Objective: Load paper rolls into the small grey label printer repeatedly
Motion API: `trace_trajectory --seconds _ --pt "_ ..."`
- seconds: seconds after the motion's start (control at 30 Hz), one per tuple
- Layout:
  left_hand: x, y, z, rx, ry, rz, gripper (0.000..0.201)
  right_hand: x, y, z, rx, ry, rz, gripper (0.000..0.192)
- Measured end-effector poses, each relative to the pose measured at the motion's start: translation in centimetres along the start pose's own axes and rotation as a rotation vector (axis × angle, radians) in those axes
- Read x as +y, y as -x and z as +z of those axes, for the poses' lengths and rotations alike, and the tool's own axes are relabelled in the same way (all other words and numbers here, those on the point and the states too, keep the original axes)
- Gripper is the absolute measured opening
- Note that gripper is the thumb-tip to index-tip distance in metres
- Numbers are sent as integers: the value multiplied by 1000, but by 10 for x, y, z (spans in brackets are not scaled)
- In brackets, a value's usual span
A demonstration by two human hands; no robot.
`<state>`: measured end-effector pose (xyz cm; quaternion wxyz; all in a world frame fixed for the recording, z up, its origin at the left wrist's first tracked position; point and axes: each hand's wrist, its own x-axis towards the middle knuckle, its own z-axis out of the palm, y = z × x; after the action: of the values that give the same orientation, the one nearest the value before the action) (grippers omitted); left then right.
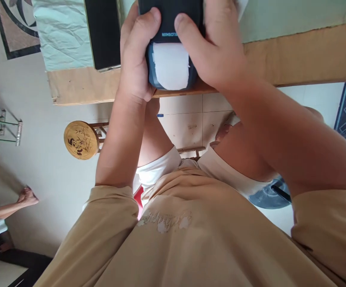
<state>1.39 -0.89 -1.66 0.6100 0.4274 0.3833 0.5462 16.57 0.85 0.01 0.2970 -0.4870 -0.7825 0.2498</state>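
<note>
Together both hands (137, 59) (217, 48) grip a smooth dark printer (173, 24) — white paper roll (170, 65).

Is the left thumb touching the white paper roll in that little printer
Apart. The head view shows the left hand thumb pressed on the printer dark lid, above the paper roll.

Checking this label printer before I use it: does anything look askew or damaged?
Nothing looks damaged. Both hands, left and right, grip the dark printer; its white paper roll sits straight in the open bay. A black phone overhangs the table edge slightly.
</note>
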Motion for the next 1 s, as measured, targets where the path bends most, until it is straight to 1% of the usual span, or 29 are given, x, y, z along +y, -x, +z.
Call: trace_trajectory --seconds 0.07,0.1,0.2,0.27,0.37,0.5,0.57,0.67,0.73,0.77,0.83,0.93,0.97,1.0 --pt "-1 2 -2 -51 13 173 13 0 0 1 22 6 -18 46" --pt "-1 3 -2 -66 27 211 8 0 -1 1 36 -2 -32 44" --pt "0 4 -2 -73 84 183 6 1 -1 3 67 -2 -48 38" --pt "2 4 0 -34 131 156 3 1 -1 5 77 8 -39 35" --pt "6 6 2 6 194 119 4 1 -1 6 100 22 -44 35" --pt "7 6 2 -54 146 101 4 4 0 7 120 41 -62 36" --pt "5 4 -1 -57 136 108 5 4 0 6 126 43 -76 37" --pt "0 0 -8 -64 137 143 6 4 -1 5 117 52 -96 31" --pt "-3 -3 -11 -97 117 164 10 4 -1 5 106 28 -110 30" --pt "-4 -4 -13 -118 121 164 10 5 -2 6 109 5 -126 33" --pt "-5 -6 -15 -118 161 154 10 8 -2 7 122 -38 -159 40" --pt "-3 -8 -16 -110 224 127 10 13 -4 10 136 -56 -188 40" --pt "-2 -8 -15 -125 229 112 13 14 -4 11 135 -61 -195 40" --pt "-1 -7 -15 -106 253 140 13 16 -5 11 138 -71 -208 40"
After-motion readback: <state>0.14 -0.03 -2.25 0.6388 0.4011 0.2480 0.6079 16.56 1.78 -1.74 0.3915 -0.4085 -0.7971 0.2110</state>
